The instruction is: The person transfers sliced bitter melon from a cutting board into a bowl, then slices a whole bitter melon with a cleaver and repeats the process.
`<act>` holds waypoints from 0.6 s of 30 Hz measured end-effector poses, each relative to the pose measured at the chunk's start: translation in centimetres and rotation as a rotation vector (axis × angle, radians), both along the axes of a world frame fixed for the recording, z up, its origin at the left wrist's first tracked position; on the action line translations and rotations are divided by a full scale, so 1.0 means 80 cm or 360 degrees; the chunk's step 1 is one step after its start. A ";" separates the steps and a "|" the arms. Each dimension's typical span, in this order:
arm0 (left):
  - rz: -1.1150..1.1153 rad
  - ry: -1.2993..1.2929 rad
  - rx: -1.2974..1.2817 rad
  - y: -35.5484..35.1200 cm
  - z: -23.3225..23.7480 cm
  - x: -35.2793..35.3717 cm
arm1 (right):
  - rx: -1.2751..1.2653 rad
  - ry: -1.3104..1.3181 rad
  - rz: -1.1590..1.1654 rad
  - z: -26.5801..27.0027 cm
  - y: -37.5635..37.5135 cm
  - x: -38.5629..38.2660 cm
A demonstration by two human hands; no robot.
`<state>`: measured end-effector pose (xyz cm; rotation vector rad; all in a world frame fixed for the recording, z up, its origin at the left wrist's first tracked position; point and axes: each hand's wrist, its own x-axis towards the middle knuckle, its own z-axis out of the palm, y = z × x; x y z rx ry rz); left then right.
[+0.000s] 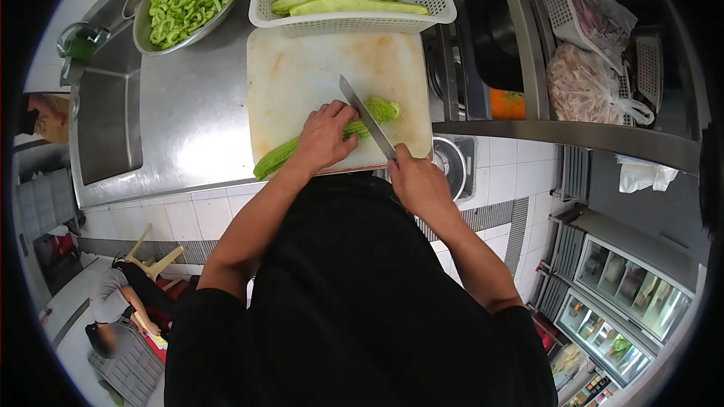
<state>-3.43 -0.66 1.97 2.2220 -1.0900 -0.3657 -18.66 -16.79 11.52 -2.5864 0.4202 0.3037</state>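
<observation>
Green bitter gourd on white plastic, fingertips v. close to the blade

L hand point(324, 138) is clamped down over the bitter gourd half point(275, 160), fingers curled onto it. The gourd lies slanted across the near part of the cutting board point(302, 75). R hand point(421, 181) is wrapped tight round the handle of the knife point(366, 115), w/ the blade angled across the gourd just right of the L fingertips. Imo the main risk is that blade and fingertips are nearly touching, so if the rounded gourd rolls or the grip slips, the edge could nick a finger. Board's near edge also sits close to the steel counter point(188, 113) lip, so a hard push might shift it. Basket point(347, 24) of more halves touches the board's far edge, and the bowl point(142, 26) of slices is far left, so there's not much spare room for cut bits.
</observation>
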 end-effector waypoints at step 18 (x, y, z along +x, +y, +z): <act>0.0036 -0.0023 0.0017 0.008 -0.003 -0.001 | -0.0001 -0.0059 0.0017 -0.069 0.012 0.027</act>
